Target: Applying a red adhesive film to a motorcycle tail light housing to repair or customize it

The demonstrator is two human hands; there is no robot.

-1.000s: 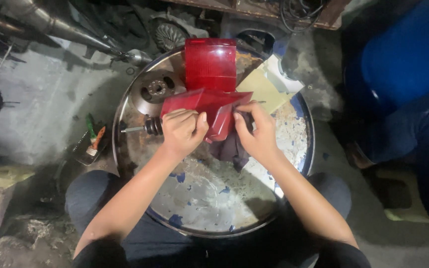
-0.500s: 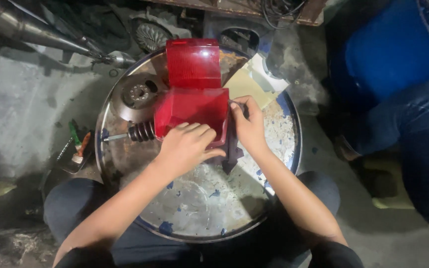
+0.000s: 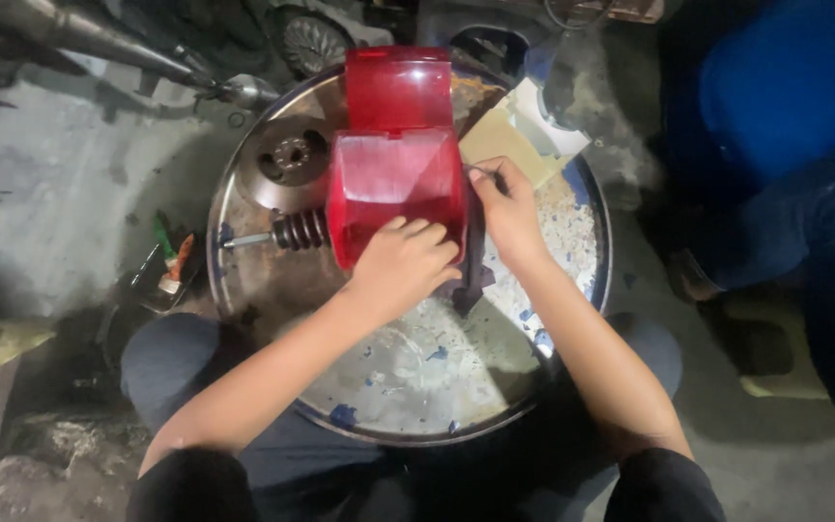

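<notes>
Glossy red plastic cover, blue-flecked silvery round tray, dark coiled spring.

red lens cover | translucent plastic, boxy, glossy | tilted on edge, held by both hands | over round metal tray, near its far side

A rough grey concrete floor, stained and dimly lit, spreads left of the round metal drum top. A steel pipe slants beyond its upper-left rim. Right of the drum sits a person in blue clothing.
</notes>
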